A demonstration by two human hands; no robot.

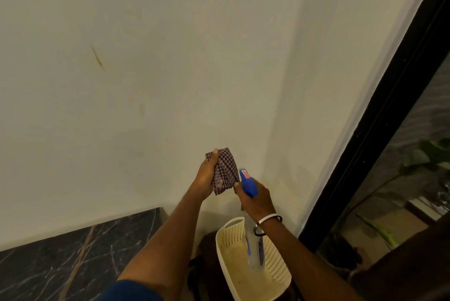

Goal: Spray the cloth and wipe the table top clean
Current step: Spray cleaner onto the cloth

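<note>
My left hand [206,176] holds a bunched checked cloth [225,170] up in front of the wall. Just to its right, my right hand [257,199] grips a spray bottle by its blue head [248,182], whose nozzle points at the cloth from a few centimetres away. The bottle's clear body [254,249] hangs down below my right wrist. The dark marble table top [73,259] lies at the lower left, below both hands.
A cream perforated plastic basket [233,264] stands under my right hand, beside the table's right end. A cream wall fills the background. On the right runs a black window frame [379,135] with plants behind the glass.
</note>
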